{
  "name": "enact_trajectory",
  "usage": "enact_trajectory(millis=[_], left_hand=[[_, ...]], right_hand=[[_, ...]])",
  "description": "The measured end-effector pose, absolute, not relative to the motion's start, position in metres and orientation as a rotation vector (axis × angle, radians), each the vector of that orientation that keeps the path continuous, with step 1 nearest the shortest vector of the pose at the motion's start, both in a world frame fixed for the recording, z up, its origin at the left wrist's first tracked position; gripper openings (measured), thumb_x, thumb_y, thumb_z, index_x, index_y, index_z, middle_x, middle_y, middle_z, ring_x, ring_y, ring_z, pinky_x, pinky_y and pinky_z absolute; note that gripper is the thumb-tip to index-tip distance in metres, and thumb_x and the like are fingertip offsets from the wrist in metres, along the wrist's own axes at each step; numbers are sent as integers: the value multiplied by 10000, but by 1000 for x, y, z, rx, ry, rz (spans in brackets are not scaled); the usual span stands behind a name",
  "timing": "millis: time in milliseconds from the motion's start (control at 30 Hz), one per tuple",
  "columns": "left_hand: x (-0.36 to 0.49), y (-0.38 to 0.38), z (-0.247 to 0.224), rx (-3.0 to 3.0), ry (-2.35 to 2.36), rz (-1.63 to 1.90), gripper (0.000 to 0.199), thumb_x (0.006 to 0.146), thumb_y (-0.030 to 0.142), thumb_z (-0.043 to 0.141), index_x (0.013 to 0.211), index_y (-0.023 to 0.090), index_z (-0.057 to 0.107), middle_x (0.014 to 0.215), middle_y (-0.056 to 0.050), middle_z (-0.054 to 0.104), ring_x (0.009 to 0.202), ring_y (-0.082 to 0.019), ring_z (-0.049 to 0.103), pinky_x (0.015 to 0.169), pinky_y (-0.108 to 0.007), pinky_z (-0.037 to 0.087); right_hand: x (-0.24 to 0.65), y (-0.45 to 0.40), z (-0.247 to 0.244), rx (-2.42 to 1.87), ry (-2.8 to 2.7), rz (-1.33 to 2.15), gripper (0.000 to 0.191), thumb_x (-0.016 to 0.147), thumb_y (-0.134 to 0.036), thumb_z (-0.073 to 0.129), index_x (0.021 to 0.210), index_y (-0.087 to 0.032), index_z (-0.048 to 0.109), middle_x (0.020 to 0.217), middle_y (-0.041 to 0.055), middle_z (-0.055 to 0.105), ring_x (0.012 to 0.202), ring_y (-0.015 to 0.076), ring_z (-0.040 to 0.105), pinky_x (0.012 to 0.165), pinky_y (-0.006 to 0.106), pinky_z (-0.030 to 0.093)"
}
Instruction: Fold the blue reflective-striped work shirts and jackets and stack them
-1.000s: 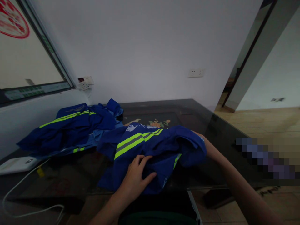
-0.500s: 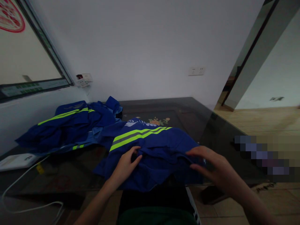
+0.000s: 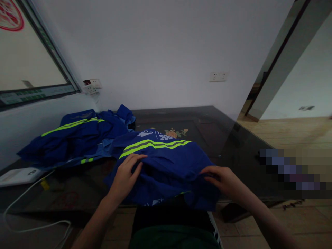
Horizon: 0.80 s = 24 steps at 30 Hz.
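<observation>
A blue work jacket (image 3: 168,155) with yellow-green and grey reflective stripes and a white print lies crumpled at the table's front edge. Part of its lower side hangs over that edge. My left hand (image 3: 128,173) pinches the cloth just below the stripe, on the jacket's left side. At the right side, the fingers and thumb of my right hand (image 3: 219,176) are closed on the jacket's edge. Folds hide some of the fingertips. A second blue garment (image 3: 77,138) with matching stripes lies in a heap to the left, touching the first.
The dark glossy table (image 3: 241,166) has a flower pattern (image 3: 172,134) behind the jacket. A white flat device (image 3: 19,176) with a white cable (image 3: 33,230) is at the left. Wall sockets (image 3: 218,76) are above the table. A blurred patch covers something at the right.
My left hand has moved left and up a little, and my right hand slightly left, closing on the cloth. The jacket's lower part has shifted, showing another bit of stripe and print.
</observation>
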<state>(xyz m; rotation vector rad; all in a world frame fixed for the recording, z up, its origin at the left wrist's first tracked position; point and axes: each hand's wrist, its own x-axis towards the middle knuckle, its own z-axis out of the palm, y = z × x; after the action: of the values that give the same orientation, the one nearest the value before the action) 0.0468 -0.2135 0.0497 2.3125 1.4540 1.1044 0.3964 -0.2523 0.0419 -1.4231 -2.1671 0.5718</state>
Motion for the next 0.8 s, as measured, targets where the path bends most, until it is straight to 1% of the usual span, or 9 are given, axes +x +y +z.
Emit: enact_trajectory(millis=[67,133,233,367,467,567,667,733,800], left_hand=[[54,-219,48,2353,1413,976,299,904,294,469,1152,241,629,1170,-47,630,1109,-208,592,992,-365,466],[61,-220,43,2388,1395,853,317,884,292,513,1183,260,612,1217,-35,616,1130,-204,587,984,-350,474],[66,-217,34,2431,1437,745,264,869,313,559,1113,264,648,1158,-16,661,1063,-204,625,933,-331,496],[60,-212,36,2405,1518,841,231,888,381,531,952,239,702,1009,-21,724,946,-210,670,875,-314,499],[53,-212,50,2294,1548,933,316,915,406,451,861,211,694,776,-15,722,729,-173,675,721,-257,495],[53,-214,65,2161,1569,951,351,917,420,410,816,189,654,549,22,609,490,-131,574,546,-221,429],[58,-218,67,2131,1521,838,361,917,443,402,764,192,612,589,20,611,515,-128,575,543,-219,408],[60,-223,61,2147,1499,707,376,930,445,385,723,199,580,610,16,610,564,-137,591,569,-227,405],[58,-232,51,2135,1520,645,383,945,441,362,710,206,552,598,19,595,583,-145,594,587,-237,406]], right_hand=[[387,-256,42,-1431,-2227,489,305,803,-132,535,1045,-257,673,1063,39,702,968,210,661,845,337,518],[376,-258,43,-1447,-2298,410,272,783,-121,569,991,-263,671,1069,38,684,976,210,644,830,335,509],[366,-254,48,-1442,-2318,464,40,791,-194,629,799,-226,650,901,29,675,853,194,633,723,293,487],[376,-242,54,-1364,-2008,822,192,830,-357,596,730,-193,604,716,13,632,686,156,596,608,249,443],[389,-234,53,-1339,-1699,1100,321,776,-500,629,800,-181,597,685,0,605,617,138,567,557,235,427],[394,-230,49,-1336,-1509,1301,445,741,-525,656,1013,-180,583,687,-22,565,565,114,533,517,219,412],[393,-232,45,-1327,-1594,1266,512,736,-439,674,1174,-203,551,832,-2,570,582,91,526,514,204,422],[395,-235,43,-1344,-1740,1178,464,750,-377,656,1178,-213,580,930,22,572,586,77,523,510,199,431],[402,-240,44,-1342,-1864,1120,401,793,-357,602,1170,-220,609,954,37,591,612,92,551,534,218,470]])
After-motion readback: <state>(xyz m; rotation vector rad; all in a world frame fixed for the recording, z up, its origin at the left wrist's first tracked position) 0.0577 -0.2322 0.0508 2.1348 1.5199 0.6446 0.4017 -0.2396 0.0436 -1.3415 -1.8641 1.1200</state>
